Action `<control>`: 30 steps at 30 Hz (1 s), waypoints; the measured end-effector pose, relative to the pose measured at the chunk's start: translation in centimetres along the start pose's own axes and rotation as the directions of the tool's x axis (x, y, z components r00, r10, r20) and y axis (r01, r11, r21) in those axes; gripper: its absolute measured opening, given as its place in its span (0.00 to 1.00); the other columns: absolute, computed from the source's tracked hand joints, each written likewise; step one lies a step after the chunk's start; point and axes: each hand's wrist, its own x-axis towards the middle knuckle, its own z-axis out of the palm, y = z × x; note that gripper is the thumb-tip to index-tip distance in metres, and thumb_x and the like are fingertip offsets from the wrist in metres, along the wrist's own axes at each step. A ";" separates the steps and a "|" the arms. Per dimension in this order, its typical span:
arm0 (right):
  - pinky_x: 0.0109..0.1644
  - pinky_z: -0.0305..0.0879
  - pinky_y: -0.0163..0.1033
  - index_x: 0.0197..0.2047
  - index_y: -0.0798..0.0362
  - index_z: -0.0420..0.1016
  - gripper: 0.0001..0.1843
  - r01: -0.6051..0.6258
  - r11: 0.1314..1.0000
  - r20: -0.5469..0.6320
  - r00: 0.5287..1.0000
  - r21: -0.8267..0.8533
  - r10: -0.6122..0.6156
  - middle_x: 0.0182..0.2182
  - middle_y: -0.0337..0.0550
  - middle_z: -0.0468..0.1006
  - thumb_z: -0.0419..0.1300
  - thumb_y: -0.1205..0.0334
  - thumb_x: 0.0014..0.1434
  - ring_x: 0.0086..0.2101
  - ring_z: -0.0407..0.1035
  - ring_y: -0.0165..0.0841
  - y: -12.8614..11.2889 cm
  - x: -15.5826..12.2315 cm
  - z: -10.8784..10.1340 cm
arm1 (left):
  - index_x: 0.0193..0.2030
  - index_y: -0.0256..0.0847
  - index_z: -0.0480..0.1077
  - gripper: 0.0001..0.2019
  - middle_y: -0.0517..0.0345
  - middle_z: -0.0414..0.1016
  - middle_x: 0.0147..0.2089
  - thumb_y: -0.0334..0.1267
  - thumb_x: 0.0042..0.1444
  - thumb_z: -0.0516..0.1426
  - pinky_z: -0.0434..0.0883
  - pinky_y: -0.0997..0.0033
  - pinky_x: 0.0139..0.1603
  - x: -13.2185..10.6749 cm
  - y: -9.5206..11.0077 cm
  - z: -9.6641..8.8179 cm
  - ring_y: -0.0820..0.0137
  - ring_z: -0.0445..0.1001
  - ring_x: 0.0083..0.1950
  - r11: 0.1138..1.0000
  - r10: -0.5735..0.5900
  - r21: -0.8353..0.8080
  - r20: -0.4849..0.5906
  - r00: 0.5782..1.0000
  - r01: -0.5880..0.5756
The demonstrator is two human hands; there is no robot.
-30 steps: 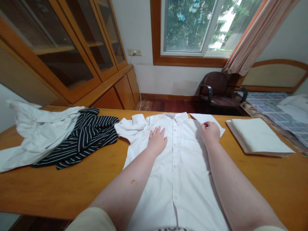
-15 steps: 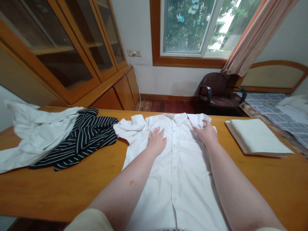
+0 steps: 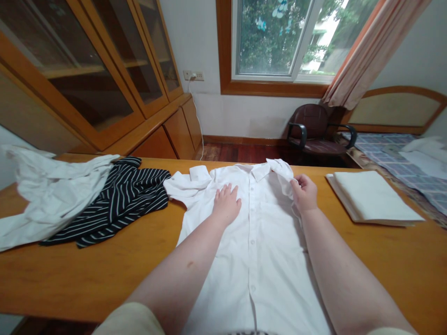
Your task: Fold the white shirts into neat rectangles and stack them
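Observation:
A white button-up shirt (image 3: 268, 242) lies front side up on the wooden table (image 3: 132, 274), its collar at the far edge. My left hand (image 3: 226, 204) rests flat on the chest of the shirt, fingers spread. At the far right of the shirt, my right hand (image 3: 304, 190) pinches the edge of the right-side sleeve (image 3: 283, 174), which is lifted and bunched. The left-side sleeve (image 3: 190, 181) lies crumpled on the tabletop. The shirt's lower hem runs out of the bottom of the view.
On the left lie a crumpled white garment (image 3: 63, 190) and a black-and-white striped garment (image 3: 122, 204). A folded white cloth stack (image 3: 373, 195) sits at the right. Beyond the table are a glass-door cabinet (image 3: 139, 111), a chair (image 3: 312, 125) and a bed (image 3: 412, 158).
My right hand has closed on the sleeve edge and raised it, so the sleeve now stands up off the table. My left hand has stayed in place.

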 end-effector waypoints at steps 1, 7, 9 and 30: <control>0.32 0.60 0.35 0.30 0.55 0.70 0.18 -0.012 0.999 0.073 0.997 0.039 0.009 0.24 0.40 0.70 0.47 0.51 0.55 0.27 0.64 0.32 0.0 0.1 0.0 | 0.66 0.42 0.55 0.27 0.49 0.52 0.70 0.44 0.61 0.46 0.47 0.51 0.68 0.0 0.0 0.0 0.59 0.50 0.69 1.000 0.000 0.000 0.001 1.000 0.000; 0.35 0.60 0.41 0.25 0.54 0.73 0.34 -0.066 0.877 0.489 0.809 -0.476 0.326 0.25 0.49 0.74 0.47 0.30 0.51 0.30 0.68 0.40 -2.0 0.7 0.2 | 0.66 0.42 0.56 0.26 0.49 0.53 0.69 0.44 0.61 0.47 0.47 0.52 0.68 0.0 0.0 0.0 0.59 0.50 0.69 1.000 0.019 -0.011 -0.001 1.000 -0.019; 0.38 0.61 0.44 0.35 0.57 0.75 0.40 -0.089 0.794 0.378 0.844 -0.601 0.381 0.33 0.56 0.77 0.45 0.27 0.50 0.35 0.70 0.44 -3.0 0.2 0.4 | 0.66 0.42 0.56 0.26 0.49 0.53 0.69 0.44 0.61 0.47 0.48 0.52 0.67 0.0 0.1 0.0 0.59 0.50 0.69 1.000 0.027 -0.013 -0.005 1.000 -0.027; 0.45 0.62 0.39 0.37 0.54 0.75 0.12 0.486 0.863 0.554 0.685 0.137 -0.473 0.34 0.46 0.79 0.51 0.67 0.52 0.36 0.71 0.36 -5.4 -2.5 1.3 | 0.59 0.41 0.64 0.22 0.45 0.67 0.60 0.37 0.57 0.54 0.62 0.57 0.61 1.4 -0.4 -0.6 0.61 0.68 0.58 0.449 -0.056 -0.893 -0.045 0.997 -0.015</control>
